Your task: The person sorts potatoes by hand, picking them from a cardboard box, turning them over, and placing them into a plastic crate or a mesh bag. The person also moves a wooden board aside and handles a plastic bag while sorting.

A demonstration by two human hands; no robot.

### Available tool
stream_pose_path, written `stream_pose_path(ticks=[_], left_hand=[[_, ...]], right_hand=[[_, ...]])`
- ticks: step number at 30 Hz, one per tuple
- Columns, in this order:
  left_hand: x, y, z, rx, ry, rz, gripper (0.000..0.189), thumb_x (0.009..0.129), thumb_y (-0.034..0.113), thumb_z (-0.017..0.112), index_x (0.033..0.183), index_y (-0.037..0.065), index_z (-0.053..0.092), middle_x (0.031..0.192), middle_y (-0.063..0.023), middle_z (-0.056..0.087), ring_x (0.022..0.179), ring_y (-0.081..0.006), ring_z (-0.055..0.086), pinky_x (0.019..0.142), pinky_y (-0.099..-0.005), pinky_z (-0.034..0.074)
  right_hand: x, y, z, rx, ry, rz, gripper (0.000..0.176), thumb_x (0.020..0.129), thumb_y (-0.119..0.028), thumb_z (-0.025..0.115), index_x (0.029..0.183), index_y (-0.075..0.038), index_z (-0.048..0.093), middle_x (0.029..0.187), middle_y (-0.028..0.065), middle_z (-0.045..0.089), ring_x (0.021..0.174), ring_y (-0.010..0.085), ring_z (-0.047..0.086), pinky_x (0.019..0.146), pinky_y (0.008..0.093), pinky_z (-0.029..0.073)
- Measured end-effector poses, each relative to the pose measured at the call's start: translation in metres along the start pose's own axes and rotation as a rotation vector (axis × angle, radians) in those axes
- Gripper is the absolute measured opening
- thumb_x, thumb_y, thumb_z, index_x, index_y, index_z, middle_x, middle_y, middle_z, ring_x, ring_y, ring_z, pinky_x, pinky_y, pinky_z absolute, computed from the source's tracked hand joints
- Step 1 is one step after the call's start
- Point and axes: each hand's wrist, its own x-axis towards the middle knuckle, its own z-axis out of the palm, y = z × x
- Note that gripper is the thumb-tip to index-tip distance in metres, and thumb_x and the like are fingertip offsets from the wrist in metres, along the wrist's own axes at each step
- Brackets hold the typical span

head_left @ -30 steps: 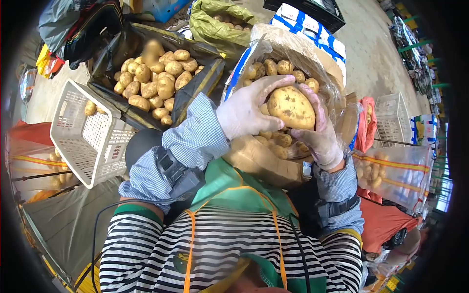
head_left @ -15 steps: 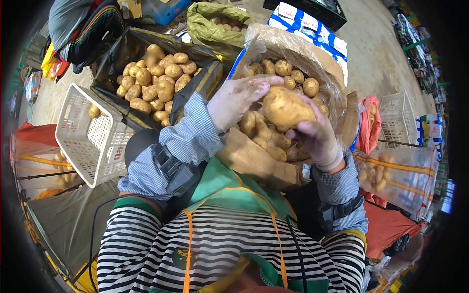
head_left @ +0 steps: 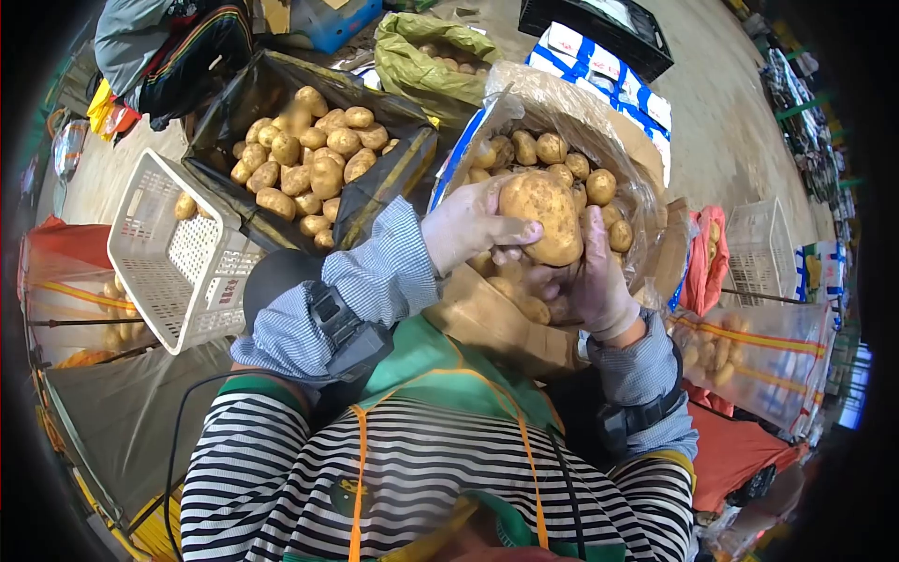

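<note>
A large potato [head_left: 541, 211], brown-skinned with dark specks, is held up over the potatoes in a lined cardboard box [head_left: 510, 309]. My left hand [head_left: 473, 227], in a thin pale glove, is closed on its left side, with the thumb across the front. On the other side my right hand [head_left: 604, 290], gloved too, has its fingers stretched upward beside the potato and its thumb below, blurred. Smaller potatoes [head_left: 552, 148] lie in the box behind the hands, partly hidden by them. Clear plastic film [head_left: 637, 173] lines the box.
A black bag of potatoes [head_left: 309, 173] stands left of the box. Nearer on that side is a tilted white plastic crate [head_left: 164, 248]. Behind are a green sack [head_left: 421, 66] and blue-and-white cartons [head_left: 599, 70]. Another person's leg [head_left: 201, 56] shows at upper left.
The large potato has been turned from lying sideways to more upright. My left thumb has come over its front, and my right hand has shifted lower, fingers straightened.
</note>
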Motion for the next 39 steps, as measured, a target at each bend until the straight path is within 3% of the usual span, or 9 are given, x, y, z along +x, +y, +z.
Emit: stream_pose_path(ticks=[4,6,10,12,13,21,29,36,39], left_hand=[[0.001,-0.008,-0.001,0.059,0.003,0.053,0.062,0.081,0.015,0.077,0.132,0.0,0.045,0.093,-0.0029,0.062,0.072,-0.0073,0.058,0.06,-0.0208,0.047],[0.0,-0.01,-0.012,0.044,0.019,0.059,0.062,0.081,0.013,0.076,0.133,-0.001,0.045,0.096,-0.0049,0.063,0.078,-0.0084,0.06,0.061,-0.0214,0.048],[0.011,-0.022,-0.052,0.69,0.131,0.724,0.055,0.082,0.012,0.068,0.131,0.001,0.044,0.117,-0.0139,0.061,0.112,-0.0285,0.059,0.094,-0.0461,0.05],[0.012,0.012,-0.056,-0.756,-0.032,0.357,0.047,0.084,0.017,0.061,0.127,0.002,0.046,0.12,-0.0175,0.059,0.113,-0.0353,0.058,0.098,-0.0572,0.046],[0.014,0.016,-0.073,-0.866,0.016,0.405,0.051,0.083,0.019,0.058,0.129,0.002,0.044,0.121,-0.0191,0.056,0.115,-0.0378,0.056,0.094,-0.0634,0.046],[0.014,0.031,-0.201,-1.027,0.814,0.443,0.046,0.09,0.043,0.058,0.117,0.007,0.053,0.115,-0.0206,0.057,0.105,-0.0377,0.059,0.092,-0.0538,0.05],[0.004,0.041,-0.082,-0.415,0.344,0.28,0.042,0.098,0.03,0.05,0.126,-0.002,0.051,0.116,-0.0182,0.063,0.104,-0.0303,0.064,0.087,-0.0412,0.056],[0.012,0.013,-0.073,-0.419,0.192,0.144,0.038,0.101,0.028,0.042,0.126,0.001,0.05,0.118,-0.0165,0.061,0.102,-0.0264,0.064,0.085,-0.0374,0.054],[0.012,0.013,-0.084,-0.459,0.151,0.161,0.039,0.101,0.029,0.043,0.128,0.001,0.049,0.118,-0.0168,0.061,0.101,-0.0258,0.064,0.084,-0.0368,0.053]], right_hand=[[0.017,0.016,-0.061,-1.006,-0.03,-0.573,0.063,0.1,-0.055,0.032,0.135,-0.004,0.044,0.105,0.0154,0.065,0.068,0.0159,0.065,0.054,0.023,0.051],[0.002,0.0,-0.035,-0.795,0.019,-0.451,0.06,0.101,-0.051,0.035,0.134,-0.002,0.044,0.104,0.0147,0.065,0.069,0.0157,0.065,0.055,0.0233,0.052],[0.017,0.005,-0.032,-0.473,0.132,-0.26,0.059,0.1,-0.05,0.041,0.126,0.001,0.052,0.1,0.0106,0.066,0.073,0.0145,0.066,0.058,0.0226,0.051],[0.022,0.005,-0.041,-0.428,0.102,-0.228,0.057,0.1,-0.05,0.041,0.123,0.001,0.053,0.1,0.0109,0.066,0.073,0.0139,0.065,0.058,0.0225,0.051],[0.025,0.004,-0.043,-0.436,0.093,-0.236,0.057,0.1,-0.05,0.041,0.123,0.001,0.053,0.1,0.0109,0.066,0.073,0.0139,0.065,0.058,0.0225,0.051],[0.032,-0.001,-0.064,-0.357,0.183,-0.268,0.055,0.098,-0.051,0.047,0.12,-0.001,0.054,0.097,0.0094,0.067,0.076,0.0146,0.066,0.061,0.0231,0.052],[0.06,0.011,-0.073,-0.45,0.248,-0.218,0.028,0.091,-0.017,0.062,0.114,-0.002,0.058,0.081,0.0038,0.062,0.063,0.0107,0.058,0.053,0.0217,0.046],[0.163,0.059,-0.114,-0.642,0.135,0.089,0.03,0.093,-0.021,0.062,0.119,-0.008,0.058,0.085,-0.0012,0.063,0.071,0.0089,0.062,0.057,0.021,0.048],[0.253,0.1,-0.147,-0.807,0.072,-0.297,0.031,0.092,-0.022,0.06,0.118,-0.007,0.057,0.084,0.0039,0.064,0.073,0.0128,0.064,0.058,0.0254,0.049]])
